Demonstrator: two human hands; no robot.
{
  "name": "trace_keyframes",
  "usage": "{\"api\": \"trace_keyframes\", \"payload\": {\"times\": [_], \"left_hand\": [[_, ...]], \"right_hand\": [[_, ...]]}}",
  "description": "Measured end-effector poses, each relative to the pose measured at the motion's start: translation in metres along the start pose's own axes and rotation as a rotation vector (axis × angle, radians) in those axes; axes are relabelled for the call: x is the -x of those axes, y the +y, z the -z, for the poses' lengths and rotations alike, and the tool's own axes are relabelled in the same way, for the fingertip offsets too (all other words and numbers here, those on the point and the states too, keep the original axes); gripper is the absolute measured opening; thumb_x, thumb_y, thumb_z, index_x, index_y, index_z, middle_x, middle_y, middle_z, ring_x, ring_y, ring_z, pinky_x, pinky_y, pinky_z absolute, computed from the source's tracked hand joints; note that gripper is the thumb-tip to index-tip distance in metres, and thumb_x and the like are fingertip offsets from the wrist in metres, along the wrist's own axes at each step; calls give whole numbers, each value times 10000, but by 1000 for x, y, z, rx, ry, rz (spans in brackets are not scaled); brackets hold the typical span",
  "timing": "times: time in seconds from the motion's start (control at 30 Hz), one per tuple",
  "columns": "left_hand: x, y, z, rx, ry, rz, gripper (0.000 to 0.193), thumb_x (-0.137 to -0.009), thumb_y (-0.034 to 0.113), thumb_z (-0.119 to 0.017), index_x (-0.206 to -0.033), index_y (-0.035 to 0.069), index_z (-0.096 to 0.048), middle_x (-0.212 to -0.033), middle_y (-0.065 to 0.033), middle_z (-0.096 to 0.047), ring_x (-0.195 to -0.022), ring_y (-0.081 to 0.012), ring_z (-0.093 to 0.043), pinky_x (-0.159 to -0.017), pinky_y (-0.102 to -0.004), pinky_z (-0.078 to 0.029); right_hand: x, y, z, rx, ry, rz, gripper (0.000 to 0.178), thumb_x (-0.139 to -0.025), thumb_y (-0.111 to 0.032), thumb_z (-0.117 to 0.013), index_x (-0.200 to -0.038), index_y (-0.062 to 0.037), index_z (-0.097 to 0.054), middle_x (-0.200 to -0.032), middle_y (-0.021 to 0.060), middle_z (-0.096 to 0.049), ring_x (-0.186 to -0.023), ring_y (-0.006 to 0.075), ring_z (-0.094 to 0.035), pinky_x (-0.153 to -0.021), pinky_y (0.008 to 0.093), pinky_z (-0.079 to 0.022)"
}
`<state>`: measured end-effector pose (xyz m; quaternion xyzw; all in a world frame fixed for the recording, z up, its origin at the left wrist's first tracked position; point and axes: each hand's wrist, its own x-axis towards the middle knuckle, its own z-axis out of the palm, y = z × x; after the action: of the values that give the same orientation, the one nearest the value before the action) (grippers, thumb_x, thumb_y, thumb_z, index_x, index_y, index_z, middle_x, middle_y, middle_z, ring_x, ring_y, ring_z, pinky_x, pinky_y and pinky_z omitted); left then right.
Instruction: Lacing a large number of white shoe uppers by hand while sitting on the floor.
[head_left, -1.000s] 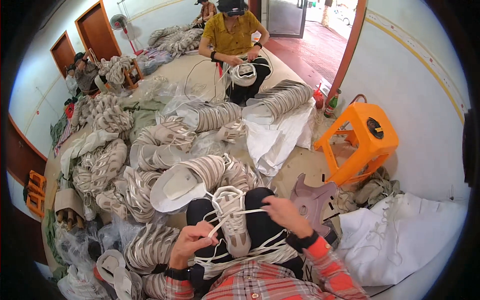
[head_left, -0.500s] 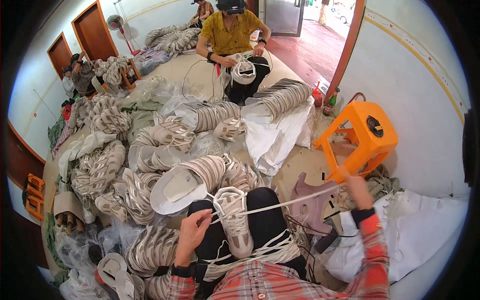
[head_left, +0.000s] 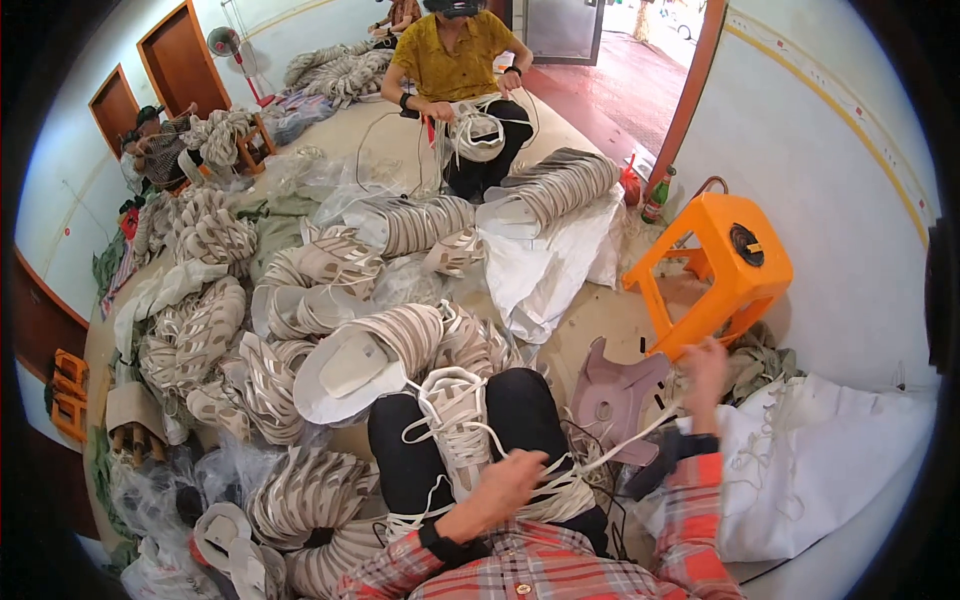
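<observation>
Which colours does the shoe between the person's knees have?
The shoe is beige and off-white; it shows in the head view, the only one.

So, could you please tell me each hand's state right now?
Left hand: curled near the shoe; grip cannot be told.
Right hand: blurred, a pale lace running toward it; grip cannot be told.

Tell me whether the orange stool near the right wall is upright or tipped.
Upright: the orange stool has its seat on top and its legs beneath.
</observation>
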<state>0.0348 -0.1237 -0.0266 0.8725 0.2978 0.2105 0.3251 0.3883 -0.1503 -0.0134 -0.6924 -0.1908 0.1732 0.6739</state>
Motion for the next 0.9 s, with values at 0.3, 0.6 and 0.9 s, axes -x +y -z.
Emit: {"api": "trace_keyframes", "payload": {"times": [0.3,0.6,0.9], "left_hand": [[9,-73,54,-557,234,330,131,-770,155,-609,-830,52,-555,-847,-108,-511,-827,-295,-507,-689,-405,-405],[-36,-89,77,-780,417,96,105,-705,106,-574,-806,77,-566,-825,-68,-510,-825,-258,-478,-729,-385,-359],[-9,-59,36,-427,271,201,132,-756,102,-596,-885,77,-578,-824,-84,-564,-797,-272,-524,-690,-382,-379]], "right_hand": [[168,22,-162,831,-851,891,118,-632,-90,-581,-750,-91,-583,-754,81,-510,-788,270,-491,-671,365,-388],[177,14,-174,972,-905,903,132,-621,-133,-606,-743,-83,-588,-792,69,-519,-836,248,-481,-717,364,-355],[176,19,-172,961,-868,1012,90,-678,-135,-551,-729,-62,-569,-734,83,-535,-779,240,-502,-687,358,-357]]}}
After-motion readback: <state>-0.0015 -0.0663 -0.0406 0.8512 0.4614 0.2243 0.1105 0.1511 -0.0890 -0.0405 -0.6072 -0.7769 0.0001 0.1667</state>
